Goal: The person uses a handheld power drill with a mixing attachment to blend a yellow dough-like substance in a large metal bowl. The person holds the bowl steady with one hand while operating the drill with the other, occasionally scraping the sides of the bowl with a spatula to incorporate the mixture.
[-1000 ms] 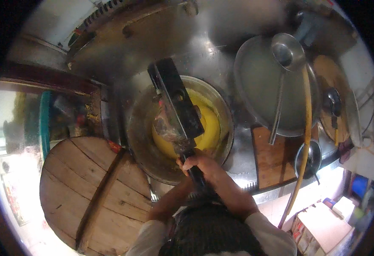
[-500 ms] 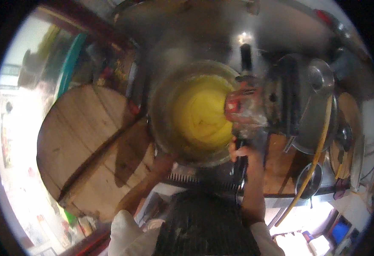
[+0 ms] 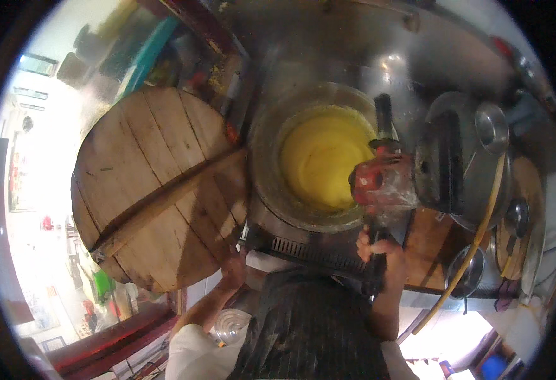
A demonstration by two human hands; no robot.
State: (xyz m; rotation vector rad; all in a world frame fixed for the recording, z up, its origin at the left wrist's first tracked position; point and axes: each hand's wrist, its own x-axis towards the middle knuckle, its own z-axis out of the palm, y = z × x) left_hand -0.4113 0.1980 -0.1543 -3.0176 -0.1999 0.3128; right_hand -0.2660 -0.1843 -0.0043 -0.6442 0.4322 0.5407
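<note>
A wide metal pot (image 3: 266,190) holds a smooth yellow liquid (image 3: 322,155). At its right side is a red-and-black power mixer (image 3: 385,180) with two black handles; anything under its body is hidden. My right hand (image 3: 384,250) is wrapped round the near handle. The far handle stands free, pointing away from me. My left hand (image 3: 232,269) is low beside the near edge of a large round wooden lid (image 3: 145,164) with a wooden bar across it. Blur and shadow hide its fingers, so I cannot tell whether it touches the lid.
On the right are a wooden board (image 3: 425,247), a metal bowl (image 3: 492,125), a small pan (image 3: 466,269) and a long yellowish stick (image 3: 480,234). A slotted dark strip (image 3: 309,250) runs along the counter front. A teal edge (image 3: 148,57) stands behind the lid.
The whole view has shifted, so pot and mixer appear further right. My left hand has drawn back from the pot's near rim. My right hand keeps its grip on the handle.
</note>
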